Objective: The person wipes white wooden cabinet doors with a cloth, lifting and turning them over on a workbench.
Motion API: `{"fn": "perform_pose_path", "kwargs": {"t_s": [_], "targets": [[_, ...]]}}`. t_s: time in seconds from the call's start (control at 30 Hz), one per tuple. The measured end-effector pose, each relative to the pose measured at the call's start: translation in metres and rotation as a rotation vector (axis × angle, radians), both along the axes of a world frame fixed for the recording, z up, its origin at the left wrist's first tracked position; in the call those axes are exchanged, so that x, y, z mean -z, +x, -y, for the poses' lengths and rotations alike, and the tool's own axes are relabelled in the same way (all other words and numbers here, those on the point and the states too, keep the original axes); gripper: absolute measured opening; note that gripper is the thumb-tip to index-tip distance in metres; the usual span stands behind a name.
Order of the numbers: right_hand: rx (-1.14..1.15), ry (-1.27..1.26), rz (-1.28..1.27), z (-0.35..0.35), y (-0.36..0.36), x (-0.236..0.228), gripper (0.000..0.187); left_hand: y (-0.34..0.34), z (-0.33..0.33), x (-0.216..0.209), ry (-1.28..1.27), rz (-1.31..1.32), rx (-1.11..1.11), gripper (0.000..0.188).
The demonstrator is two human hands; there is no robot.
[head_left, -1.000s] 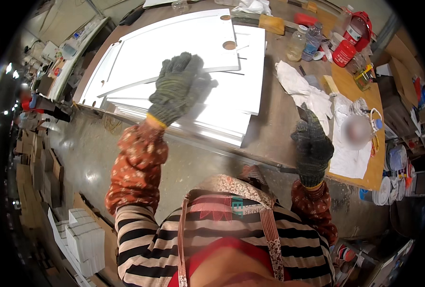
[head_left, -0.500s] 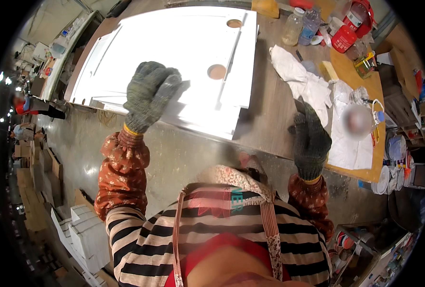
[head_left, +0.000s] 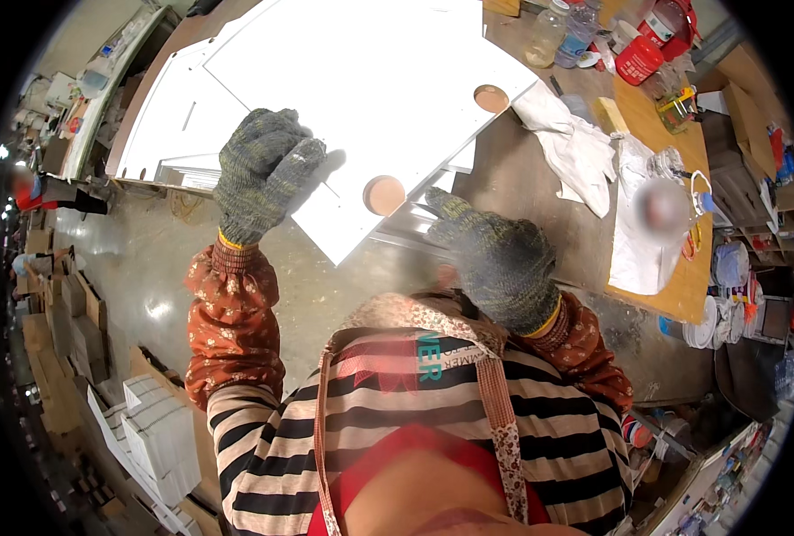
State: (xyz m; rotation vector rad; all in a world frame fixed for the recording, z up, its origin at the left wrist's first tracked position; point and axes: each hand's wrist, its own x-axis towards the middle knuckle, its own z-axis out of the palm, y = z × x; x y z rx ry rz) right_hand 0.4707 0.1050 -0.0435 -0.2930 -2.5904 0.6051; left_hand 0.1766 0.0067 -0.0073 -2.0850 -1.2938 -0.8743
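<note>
Nearest me, a floral cloth apron (head_left: 415,310) crosses a striped knit shirt (head_left: 263,447). The right hand (head_left: 500,263), in coarse grey-green knit, points one finger toward the smooth white flat panel (head_left: 352,98); I can't tell whether it holds anything. The left hand (head_left: 267,174), gloved alike, has curled fingers at the panel's left edge, their grip hidden. Pierced by round holes, the panel lies askew over other white boards (head_left: 169,107), one corner jutting past the wood-grained tabletop (head_left: 504,188). Beyond sit clear plastic bottles (head_left: 578,34).
</note>
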Motion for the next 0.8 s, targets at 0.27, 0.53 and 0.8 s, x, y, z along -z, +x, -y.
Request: {"fn": "perform_pose_path", "kwargs": {"t_s": [0.27,0.53,0.8], "targets": [[0.091,0.029,0.034,0.014,-0.008,-0.030,0.052,-0.001,0.005,0.000,0.004,-0.094,-0.009,0.041],[0.093,-0.047,0.174,0.020,-0.009,-0.029,0.053,0.001,0.001,-0.002,0.077,-0.109,0.022,0.040],[0.108,0.235,0.172,0.023,-0.002,-0.021,0.044,0.001,-0.002,0.001,0.122,-0.064,0.026,0.038]]}}
